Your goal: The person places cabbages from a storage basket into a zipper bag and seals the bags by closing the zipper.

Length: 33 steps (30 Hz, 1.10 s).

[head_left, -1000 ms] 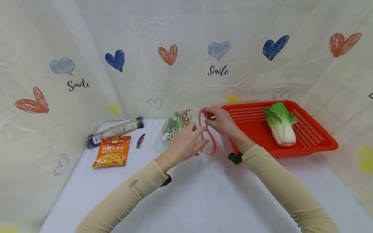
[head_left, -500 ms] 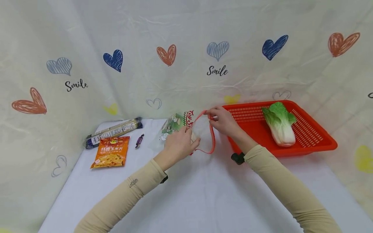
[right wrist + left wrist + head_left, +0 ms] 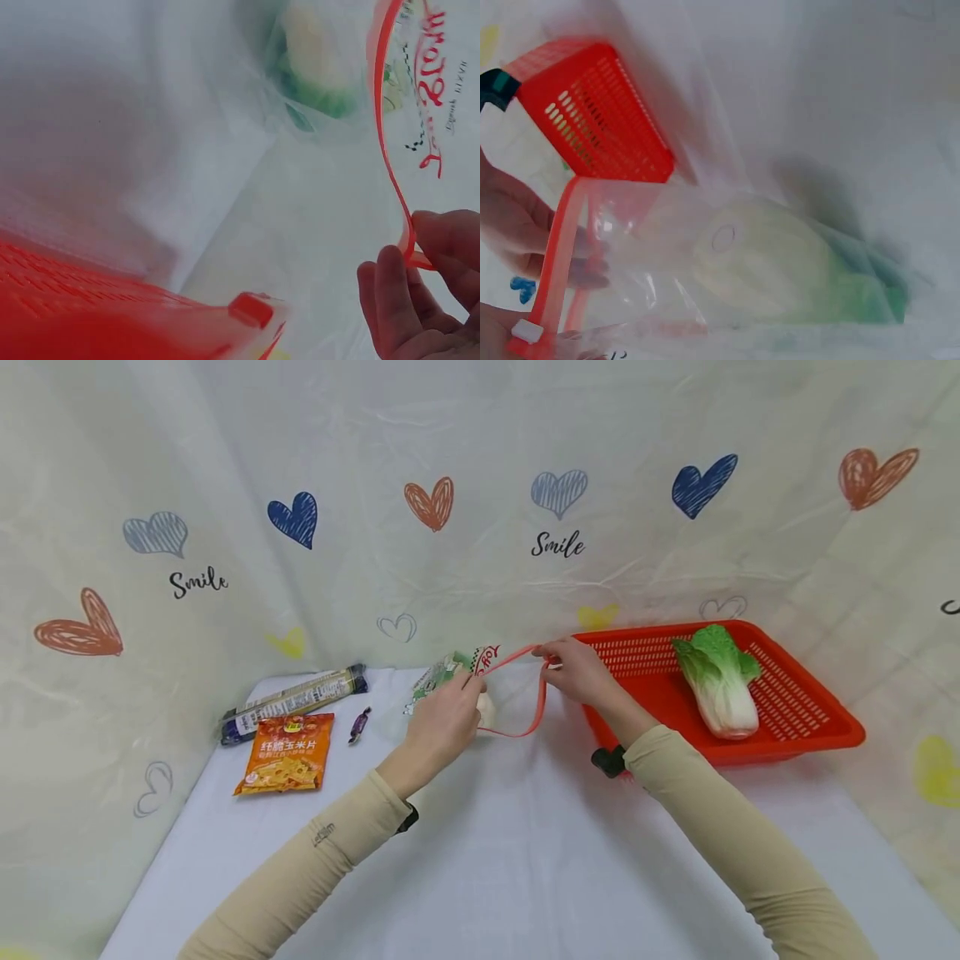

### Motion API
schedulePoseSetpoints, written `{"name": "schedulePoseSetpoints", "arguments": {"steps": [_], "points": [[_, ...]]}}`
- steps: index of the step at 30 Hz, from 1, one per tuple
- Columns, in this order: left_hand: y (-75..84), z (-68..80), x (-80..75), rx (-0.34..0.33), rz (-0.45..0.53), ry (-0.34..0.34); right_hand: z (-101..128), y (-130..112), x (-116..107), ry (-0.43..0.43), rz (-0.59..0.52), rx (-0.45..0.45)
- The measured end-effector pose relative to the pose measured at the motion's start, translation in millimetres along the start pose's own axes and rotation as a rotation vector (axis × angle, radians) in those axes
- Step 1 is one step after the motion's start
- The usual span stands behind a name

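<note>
At the centre of the head view, a clear plastic bag hangs slantwise between two bare hands, its thin film creased and glossy. Green and red printing decorates its side, and a smooth red zip strip edges its mouth, which gapes in a rounded loop. The left hand, just left of centre, has its fingers bent over one end of that strip and grips it; in the left wrist view a small, blocky white slider sits on the strip beside these fingers, at the lower left. The right hand, right of centre, pinches the opposite end of the strip between thumb and fingertips. Inside the bag lies a rounded, pale vegetable with a green end, hazy through the film.

At the right of the head view stands a red plastic basket with flared walls pierced by rows of slots; in it leans a Chinese cabbage, its stalk smooth and white, its leaves crinkled and green. At the left, a crinkled orange snack packet overlaps the near edge of a long, tube-shaped packet, with a twist-wrapped purple candy just beside them. White cloth with soft folds covers the table; a wrinkled, heart-printed sheet fills the upper frame.
</note>
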<state>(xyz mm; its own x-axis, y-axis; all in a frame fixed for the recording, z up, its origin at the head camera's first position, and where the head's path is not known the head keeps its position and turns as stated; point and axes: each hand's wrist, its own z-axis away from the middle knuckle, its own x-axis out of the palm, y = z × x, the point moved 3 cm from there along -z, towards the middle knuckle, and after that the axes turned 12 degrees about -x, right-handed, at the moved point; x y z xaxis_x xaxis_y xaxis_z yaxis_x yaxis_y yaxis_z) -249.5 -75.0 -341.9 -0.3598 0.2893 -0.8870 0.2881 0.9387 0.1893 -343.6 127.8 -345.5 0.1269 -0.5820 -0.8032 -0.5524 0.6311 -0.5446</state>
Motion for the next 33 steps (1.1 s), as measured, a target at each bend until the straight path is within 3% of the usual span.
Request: {"name": "schedulePoseSetpoints", "arguments": {"steps": [4,9,12,16,20,23,25,27,29,33], "points": [[-7.7,-0.2,-0.5,-0.01,-0.005,-0.053,2,3,-2,-0.098,-0.045,0.015],[-21.2,-5.0,-2.8,-0.054,0.131,-0.119,13,9,-19,-0.236,-0.16,0.03],[-28.8,-7.9,-5.2,-0.089,0.243,-0.157,20,19,-41,-0.222,-0.22,0.099],[-32.8,-8.4,-9.3,-0.078,0.34,-0.177,31,44,-77,-0.056,-0.358,0.268],[-30.9,-6.0,-11.0,-0.033,0.327,-0.17,48,83,-107,0.272,-0.645,0.383],[-28.5,-4.4,-10.1,-0.022,0.311,-0.181,67,113,-121,0.543,-0.861,0.362],[-26.9,-3.3,-9.7,-0.024,0.313,-0.194,81,131,-125,0.667,-0.94,0.361],[-25.6,-1.8,-9.5,-0.024,0.325,-0.202,94,148,-127,0.723,-0.922,0.384],[-24.4,0.3,-9.1,-0.019,0.327,-0.201,105,163,-126,0.722,-0.851,0.452],[-22.8,3.4,-7.6,-0.003,0.33,-0.188,125,187,-122,0.606,-0.729,0.618]]}}
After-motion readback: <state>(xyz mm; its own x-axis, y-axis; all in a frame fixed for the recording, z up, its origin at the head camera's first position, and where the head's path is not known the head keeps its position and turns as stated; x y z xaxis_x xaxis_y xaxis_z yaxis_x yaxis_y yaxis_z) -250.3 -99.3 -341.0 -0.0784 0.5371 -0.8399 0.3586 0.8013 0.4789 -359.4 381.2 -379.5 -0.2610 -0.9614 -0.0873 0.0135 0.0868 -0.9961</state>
